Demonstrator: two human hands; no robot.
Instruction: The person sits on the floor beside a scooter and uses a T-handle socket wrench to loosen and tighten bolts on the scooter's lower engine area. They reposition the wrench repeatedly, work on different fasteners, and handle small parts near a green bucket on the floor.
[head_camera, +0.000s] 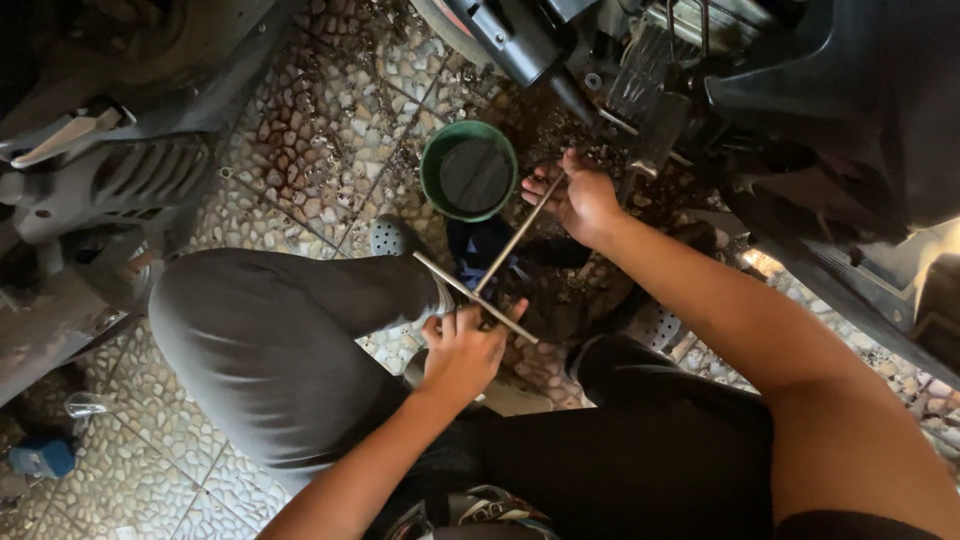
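- Head view: left hand (462, 352) gripping crossbar of metal T-handle wrench (478, 293), just below green bowl (468, 170).
- Right hand (578, 200) right of bowl, fingers pinching the wrench shaft's far end.
- Motorcycle underside (640, 70) just beyond bowl; pebble-tile floor (320, 120) beneath.

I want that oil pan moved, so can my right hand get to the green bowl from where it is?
Probably yes: the right hand sits just beside the green bowl, nothing between them, though it is holding a metal T-handle tool.

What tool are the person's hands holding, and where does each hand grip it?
A metal T-handle wrench: left hand grips the crossbar, right hand pinches the shaft's far end.
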